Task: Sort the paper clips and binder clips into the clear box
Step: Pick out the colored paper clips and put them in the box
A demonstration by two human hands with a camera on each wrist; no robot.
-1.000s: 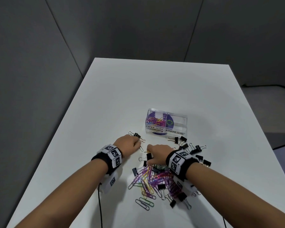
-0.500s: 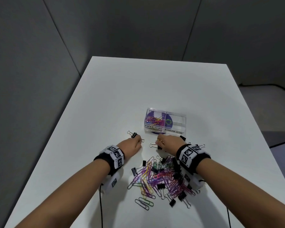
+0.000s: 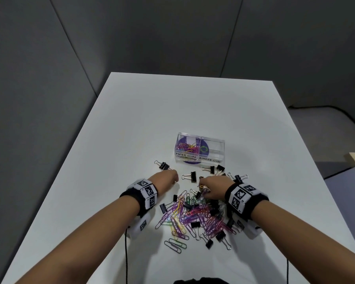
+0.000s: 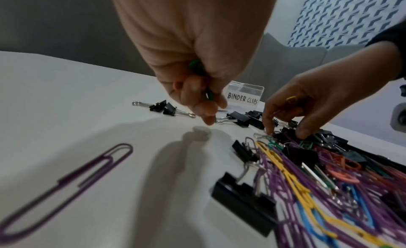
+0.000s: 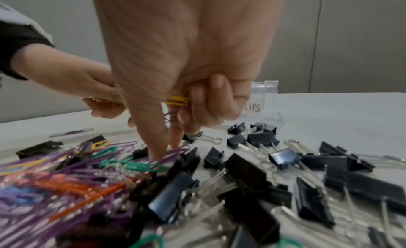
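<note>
The clear box (image 3: 200,149) stands mid-table, with coloured paper clips in its left compartment; the one labelled binder clips looks empty. A mixed pile of paper clips and black binder clips (image 3: 193,216) lies before it. My left hand (image 3: 169,178) hovers left of the pile, fingers curled round a green paper clip (image 4: 198,67). My right hand (image 3: 205,189) is at the pile's far edge. Its curled fingers hold yellow and purple paper clips (image 5: 178,100), while thumb and forefinger (image 5: 165,150) reach down onto a purple clip in the pile.
Loose binder clips (image 3: 193,176) lie between the hands and the box, one more (image 3: 163,165) to the left, and several (image 5: 261,139) right of the pile. A lone purple paper clip (image 4: 66,184) lies at the left. Cables hang off the table's near edge.
My right hand went from the pile toward the box front, then drew back slightly to the pile's far edge with fingers dipping in. The left hand has barely moved.
</note>
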